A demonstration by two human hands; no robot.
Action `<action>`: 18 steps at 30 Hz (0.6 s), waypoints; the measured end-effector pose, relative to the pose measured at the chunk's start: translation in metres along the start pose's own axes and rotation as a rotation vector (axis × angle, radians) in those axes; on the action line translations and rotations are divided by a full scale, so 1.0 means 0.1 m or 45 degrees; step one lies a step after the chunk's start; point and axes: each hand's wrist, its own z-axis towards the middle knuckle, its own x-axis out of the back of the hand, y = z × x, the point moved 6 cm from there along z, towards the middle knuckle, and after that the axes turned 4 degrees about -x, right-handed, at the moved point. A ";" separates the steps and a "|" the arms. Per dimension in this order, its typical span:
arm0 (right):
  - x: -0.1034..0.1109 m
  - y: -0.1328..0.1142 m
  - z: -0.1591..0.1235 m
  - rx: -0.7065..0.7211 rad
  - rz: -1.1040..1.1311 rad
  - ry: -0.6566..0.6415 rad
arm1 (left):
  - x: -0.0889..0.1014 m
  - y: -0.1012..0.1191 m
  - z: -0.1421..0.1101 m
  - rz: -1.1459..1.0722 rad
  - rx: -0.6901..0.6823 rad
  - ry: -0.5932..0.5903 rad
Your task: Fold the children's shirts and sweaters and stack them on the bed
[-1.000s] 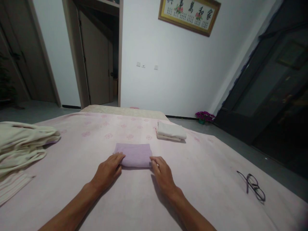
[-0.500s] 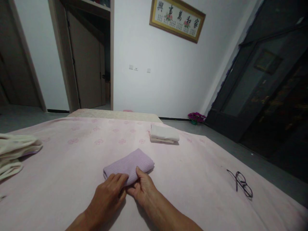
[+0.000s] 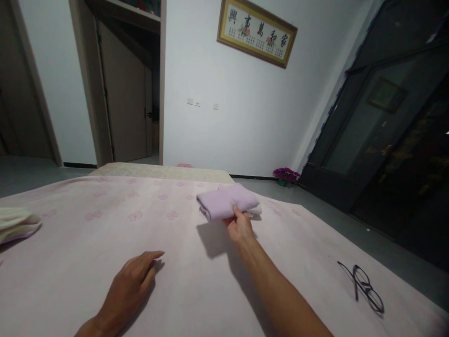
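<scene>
My right hand grips a folded lilac cloth by its near edge and holds it in the air above the pink bed sheet. The cloth hangs over a folded white cloth, which shows only as a sliver behind it. My left hand lies flat on the sheet nearer to me, fingers stretched out, holding nothing.
A pair of black glasses lies on the sheet at the right. A heap of cream fabric sits at the left edge. Beyond the bed are a grey floor, a doorway, a white wall and a pot of purple flowers.
My right hand has lifted the lilac cloth off the sheet and carried it away from me, over the white cloth. My left hand has let go and stayed low.
</scene>
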 end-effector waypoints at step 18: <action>0.34 -0.13 1.50 0.049 -0.121 0.439 | -0.16 0.10 0.06 -0.118 -0.031 -0.343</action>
